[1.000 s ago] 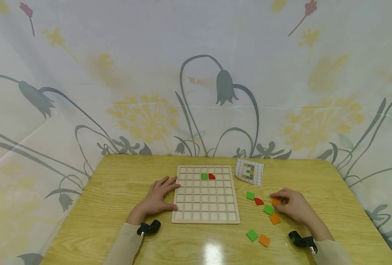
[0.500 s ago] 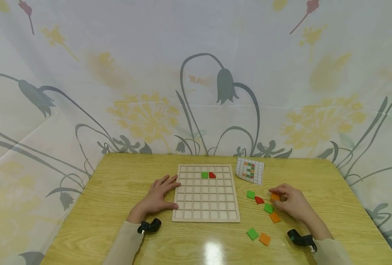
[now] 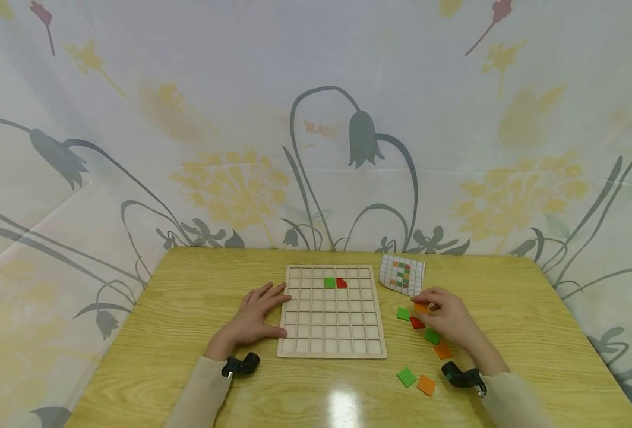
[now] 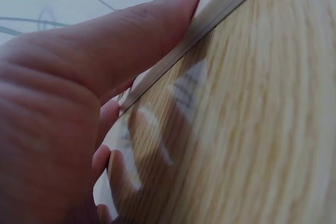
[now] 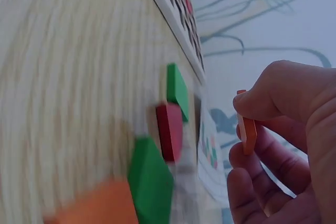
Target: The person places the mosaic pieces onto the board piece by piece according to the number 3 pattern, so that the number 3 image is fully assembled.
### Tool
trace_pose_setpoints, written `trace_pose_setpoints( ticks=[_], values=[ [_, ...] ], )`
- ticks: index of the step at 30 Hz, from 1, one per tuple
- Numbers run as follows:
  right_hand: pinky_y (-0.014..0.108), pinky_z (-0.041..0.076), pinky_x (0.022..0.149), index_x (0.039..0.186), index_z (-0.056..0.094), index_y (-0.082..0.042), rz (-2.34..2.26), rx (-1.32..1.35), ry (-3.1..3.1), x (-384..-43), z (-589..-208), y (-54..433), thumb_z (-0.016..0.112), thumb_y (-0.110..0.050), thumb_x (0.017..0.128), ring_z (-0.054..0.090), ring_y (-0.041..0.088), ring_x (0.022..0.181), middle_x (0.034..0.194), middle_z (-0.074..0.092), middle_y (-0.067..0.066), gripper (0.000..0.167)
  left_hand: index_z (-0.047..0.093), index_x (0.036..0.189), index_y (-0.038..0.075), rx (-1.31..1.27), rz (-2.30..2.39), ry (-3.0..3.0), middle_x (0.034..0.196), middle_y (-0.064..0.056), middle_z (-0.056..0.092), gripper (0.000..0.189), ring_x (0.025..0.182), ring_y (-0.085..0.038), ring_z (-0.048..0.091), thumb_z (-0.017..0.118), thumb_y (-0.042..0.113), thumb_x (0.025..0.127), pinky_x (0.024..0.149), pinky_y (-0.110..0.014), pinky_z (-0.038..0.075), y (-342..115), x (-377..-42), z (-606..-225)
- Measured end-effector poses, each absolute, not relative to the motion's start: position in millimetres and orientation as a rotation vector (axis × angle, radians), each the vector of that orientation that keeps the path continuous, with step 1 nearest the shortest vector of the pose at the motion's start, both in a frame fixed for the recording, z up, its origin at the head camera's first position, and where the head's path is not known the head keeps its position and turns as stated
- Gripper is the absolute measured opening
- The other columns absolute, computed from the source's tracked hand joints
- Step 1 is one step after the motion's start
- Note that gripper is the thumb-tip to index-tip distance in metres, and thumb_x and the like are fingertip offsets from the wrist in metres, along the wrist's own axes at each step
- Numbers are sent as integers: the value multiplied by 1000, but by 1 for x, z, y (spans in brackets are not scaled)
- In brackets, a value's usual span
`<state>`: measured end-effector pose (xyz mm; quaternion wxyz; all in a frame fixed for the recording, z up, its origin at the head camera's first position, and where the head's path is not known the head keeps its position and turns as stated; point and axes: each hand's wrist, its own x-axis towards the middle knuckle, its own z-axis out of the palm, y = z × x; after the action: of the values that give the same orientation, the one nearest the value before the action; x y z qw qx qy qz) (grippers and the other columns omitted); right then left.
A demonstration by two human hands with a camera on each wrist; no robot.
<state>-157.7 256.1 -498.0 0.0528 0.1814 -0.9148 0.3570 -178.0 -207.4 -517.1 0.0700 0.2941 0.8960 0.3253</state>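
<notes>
On the table [image 3: 273, 389] lies the board [image 3: 329, 331], a flat wooden grid of shallow cells. It looks stiff and rather light, so it may slide if pushed from one side; its raised rim should be the best place to steady it. Most cells are bare. In the second row from the far edge, one holds a green square [image 3: 329, 282], and the next cell to the right holds a red quarter [image 3: 341, 282].

The left hand [image 3: 249, 318] grasps nothing — its fingers are spread, and the thumb and fingertips touch the board's left edge. The right hand [image 3: 449, 314] pinches the orange tile [image 5: 250, 137] between thumb and fingers, above the table, to the right of the board.

Near the board's far right corner is the card [image 3: 401, 274], printed with a coloured pattern; it seems thin and easy to bend.

The orange tile is the small thing here: probably hard, light, a little smooth, and not fragile. A hold on two opposite edges would suit it — the flat face stays free. Below and around the right hand lie loose pieces [image 3: 407, 377], green, red and orange.
</notes>
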Motion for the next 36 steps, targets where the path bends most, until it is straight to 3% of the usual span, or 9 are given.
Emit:
trace_pose_setpoints(
  ticks=[13,36],
  values=[
    [31,51,72,105,76,-4,1224,726,-2705,-171,-506,196,75,0,83,56,17,84,104,64,3,22,51,147,12,886,987,2685,163,-8,25,75,150,-38,10,79,41,84,113,-65,1,-206,-178,-517],
    [37,53,81,104,76,-8,1302,787,-2728,-216,-510,113,73,-9,90,62,20,97,107,65,1,15,53,146,14,861,1009,2693,163,-7,26,74,150,-38,10,81,40,82,113,-64,2,-206,-178,-517]
  ],
)
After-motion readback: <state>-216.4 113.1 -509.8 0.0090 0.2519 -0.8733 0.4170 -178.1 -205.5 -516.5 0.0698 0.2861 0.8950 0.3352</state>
